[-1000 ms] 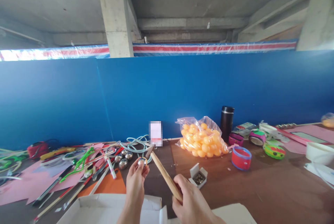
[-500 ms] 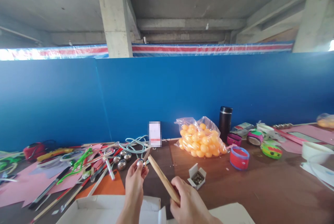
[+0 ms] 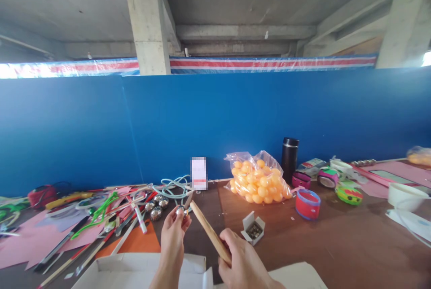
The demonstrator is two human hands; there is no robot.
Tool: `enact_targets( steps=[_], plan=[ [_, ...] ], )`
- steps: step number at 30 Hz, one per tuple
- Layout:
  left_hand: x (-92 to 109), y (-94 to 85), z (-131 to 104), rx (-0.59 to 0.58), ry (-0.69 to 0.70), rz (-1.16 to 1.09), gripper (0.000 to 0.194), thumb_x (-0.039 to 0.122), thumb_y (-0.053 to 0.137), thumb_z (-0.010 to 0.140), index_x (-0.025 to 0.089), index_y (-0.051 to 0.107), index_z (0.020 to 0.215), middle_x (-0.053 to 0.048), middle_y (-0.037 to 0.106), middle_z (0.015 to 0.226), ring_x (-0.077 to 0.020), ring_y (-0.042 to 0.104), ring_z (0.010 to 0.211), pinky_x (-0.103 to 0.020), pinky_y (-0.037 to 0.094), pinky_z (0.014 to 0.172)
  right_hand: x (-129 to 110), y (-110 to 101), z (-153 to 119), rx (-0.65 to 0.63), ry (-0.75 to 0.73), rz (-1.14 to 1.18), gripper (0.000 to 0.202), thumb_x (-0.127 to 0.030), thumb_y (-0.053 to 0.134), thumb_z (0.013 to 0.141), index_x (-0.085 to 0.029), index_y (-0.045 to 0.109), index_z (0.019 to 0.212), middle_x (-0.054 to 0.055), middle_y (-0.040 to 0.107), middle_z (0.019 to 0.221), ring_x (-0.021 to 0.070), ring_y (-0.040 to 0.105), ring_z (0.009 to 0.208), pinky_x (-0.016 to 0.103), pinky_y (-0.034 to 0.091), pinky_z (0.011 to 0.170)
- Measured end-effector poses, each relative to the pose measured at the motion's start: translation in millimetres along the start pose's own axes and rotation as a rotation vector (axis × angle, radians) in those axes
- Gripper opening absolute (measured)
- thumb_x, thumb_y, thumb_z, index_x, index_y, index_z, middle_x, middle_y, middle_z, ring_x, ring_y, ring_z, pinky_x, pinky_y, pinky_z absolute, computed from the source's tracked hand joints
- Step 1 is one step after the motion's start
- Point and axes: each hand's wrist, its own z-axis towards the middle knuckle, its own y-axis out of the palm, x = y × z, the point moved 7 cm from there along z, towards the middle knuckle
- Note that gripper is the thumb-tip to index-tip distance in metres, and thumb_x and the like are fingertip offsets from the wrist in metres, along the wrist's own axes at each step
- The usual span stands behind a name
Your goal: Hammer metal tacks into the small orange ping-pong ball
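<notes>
Pinched in the fingertips of my left hand is a shiny silver metal ball. My right hand is wrapped round the wooden handle of a hammer, which slants up and left. Its greyish head sits close above the ball; whether they touch I cannot tell. Several similar silver balls lie together left of my left hand. To the right of the hammer stands a small open white box with small metallic pieces inside, too small to name.
A white cardboard box lies below my left hand. Behind are pale blue cord, a bag of orange balls and a black bottle. Tools and paper clutter the left; a red tape roll stands right. A blue partition closes the back.
The view has shifted very slightly. Both hands keep the same grips, and the hammer head stays close to the metal ball.
</notes>
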Motion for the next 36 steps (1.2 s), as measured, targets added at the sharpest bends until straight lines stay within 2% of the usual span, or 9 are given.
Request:
enact_targets(
  steps=[6, 11, 18, 22, 31, 36],
  plan=[
    [-0.1, -1.7, 2.2, 0.032, 0.004, 0.006, 0.019, 0.016, 0.06, 0.075, 0.013, 0.057, 0.094, -0.005, 0.06, 0.077, -0.0099, 0.059, 0.06, -0.025, 0.051, 0.064, -0.1, -2.0, 1.0, 0.017, 0.014, 0.017, 0.026, -0.002, 0.042, 0.061, -0.02, 0.04, 0.08, -0.002, 0.05, 0.073, 0.0119, 0.05, 0.067, 0.019, 0.033, 0.061],
    [-3.3, -2.6, 4.5, 0.03, -0.003, 0.004, 0.02, 0.014, 0.059, 0.075, 0.013, 0.056, 0.096, -0.004, 0.059, 0.071, -0.0101, 0.059, 0.058, -0.025, 0.051, 0.062, 0.9, 1.4, 1.3, -0.022, 0.014, 0.008, 0.025, -0.003, 0.043, 0.06, -0.02, 0.041, 0.079, -0.002, 0.051, 0.072, 0.0121, 0.051, 0.065, 0.019, 0.033, 0.059],
    [-0.8, 0.0, 3.0, -0.021, 0.011, -0.074, 0.021, 0.015, 0.06, 0.075, 0.014, 0.059, 0.096, -0.007, 0.061, 0.084, -0.0112, 0.061, 0.065, -0.025, 0.051, 0.064, -4.3, -10.5, 2.5, 0.031, 0.031, 0.025, 0.021, -0.006, 0.042, 0.066, -0.019, 0.04, 0.082, -0.001, 0.049, 0.071, 0.0124, 0.049, 0.066, 0.019, 0.035, 0.059],
    [1.7, 3.3, 1.9, -0.055, 0.02, -0.12, 0.021, 0.015, 0.06, 0.075, 0.015, 0.06, 0.095, -0.006, 0.061, 0.084, -0.0116, 0.061, 0.066, -0.025, 0.051, 0.065, -7.3, -15.1, 2.6, 0.034, 0.016, 0.037, 0.02, -0.006, 0.042, 0.068, -0.019, 0.04, 0.083, -0.001, 0.049, 0.073, 0.0123, 0.049, 0.068, 0.019, 0.035, 0.061],
    [3.9, 6.1, 1.3, -0.075, 0.042, -0.13, 0.021, 0.013, 0.059, 0.075, 0.015, 0.06, 0.096, -0.007, 0.061, 0.087, -0.012, 0.062, 0.068, -0.027, 0.051, 0.068, -6.4, -11.9, -0.4, 0.007, 0.024, 0.036, 0.022, -0.005, 0.042, 0.067, -0.02, 0.042, 0.083, -0.001, 0.051, 0.074, 0.012, 0.05, 0.068, 0.019, 0.035, 0.061],
    [5.7, 5.5, -2.2, -0.05, 0.044, -0.128, 0.018, 0.011, 0.056, 0.076, 0.014, 0.06, 0.094, -0.006, 0.06, 0.082, -0.0108, 0.061, 0.064, -0.026, 0.052, 0.068, -5.6, -9.6, -0.6, -0.002, 0.013, 0.016, 0.023, -0.003, 0.042, 0.066, -0.02, 0.043, 0.082, -0.002, 0.052, 0.074, 0.0119, 0.051, 0.068, 0.02, 0.034, 0.063]
  ],
)
